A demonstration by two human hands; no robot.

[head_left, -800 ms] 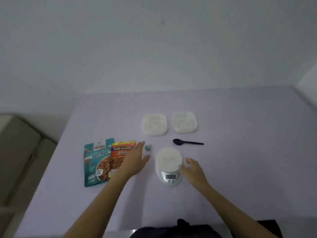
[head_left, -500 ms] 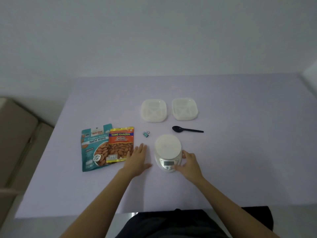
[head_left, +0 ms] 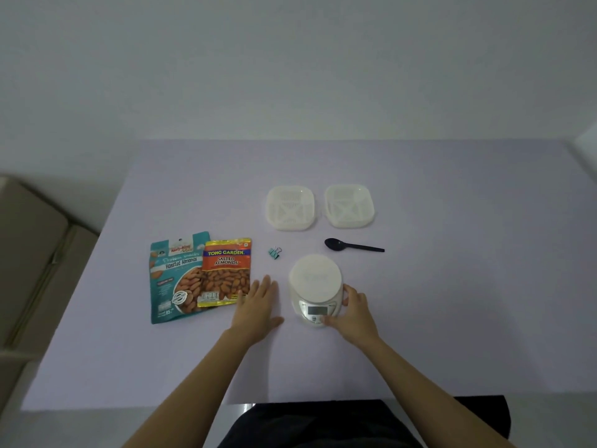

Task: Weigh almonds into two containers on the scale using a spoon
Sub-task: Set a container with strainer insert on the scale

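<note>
Lilac tabletop (head_left: 452, 318) carries the scale (head_left: 315, 279) at near centre, the right hand (head_left: 353, 313) grip curled round its right edge; the left hand (head_left: 258, 305) lies flat, grip wide. The spoon (head_left: 352, 246), just far of the scale, looks light and stiff: pinch its thin handle.

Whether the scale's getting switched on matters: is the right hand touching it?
Touching. In the head view the right hand grips the scale: fingers on its right side, thumb on the front panel.

On the counter (head_left: 452, 302), almond bags (head_left: 176, 279) (head_left: 226, 273) lie left of the scale (head_left: 315, 282), with the clip (head_left: 275, 252), spoon (head_left: 352, 246) and containers (head_left: 290, 206) (head_left: 349, 205) behind it.
</note>
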